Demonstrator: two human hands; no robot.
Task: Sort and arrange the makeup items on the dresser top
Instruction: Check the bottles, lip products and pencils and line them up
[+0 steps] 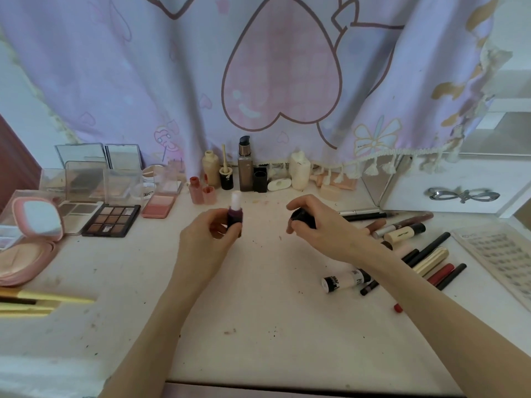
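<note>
Left hand (211,235) gripped an uncapped lip balm (235,215); right hand (313,225) clasped its cap (301,217). Palettes (110,221) and bottles (245,168) stood grouped; pencils (428,249) remained scattered on the table (258,326).

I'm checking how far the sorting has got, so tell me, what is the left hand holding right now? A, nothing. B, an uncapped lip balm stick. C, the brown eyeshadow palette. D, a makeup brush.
B: the left hand grips a dark tube with a pale bare tip, the lip balm stick, while the right hand holds the dark cap.
</note>
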